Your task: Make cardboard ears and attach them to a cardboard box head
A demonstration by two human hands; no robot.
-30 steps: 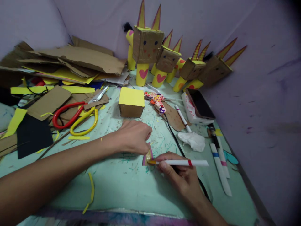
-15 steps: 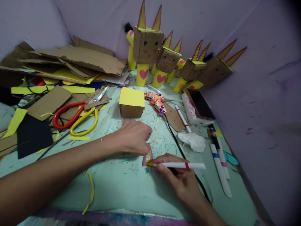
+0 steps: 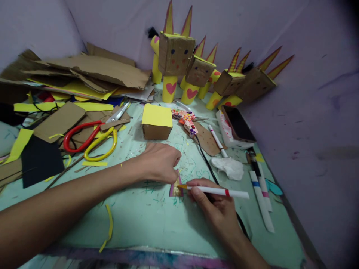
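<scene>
My right hand (image 3: pixel 214 203) grips a white marker pen (image 3: pixel 215 191) with a red band. Its orange-brown tip touches, or hovers just over, a small paper piece (image 3: pixel 176 189) lying on the table. That piece is yellowish with purple edges, and its upper end is hidden under my left hand (image 3: pixel 161 162). The left hand is closed, its fingers curled down and pressed on the paper's upper end. Just beyond it sits a small cardboard box (image 3: pixel 157 123) with a yellow top.
Horned cardboard figures (image 3: pixel 176 56) stand along the back wall. Red-and-yellow scissors (image 3: pixel 95 138) lie among scraps at left, below stacked cardboard (image 3: pixel 95 71). A flowered glue gun (image 3: pixel 186 120) with a black cord, crumpled tissue (image 3: pixel 228 168), a phone (image 3: pixel 238 123) and more markers (image 3: pixel 262 201) are at right.
My right hand has shifted the marker tip slightly up the paper piece, and the pen's back end has moved a little right. My left hand stays in place.
</scene>
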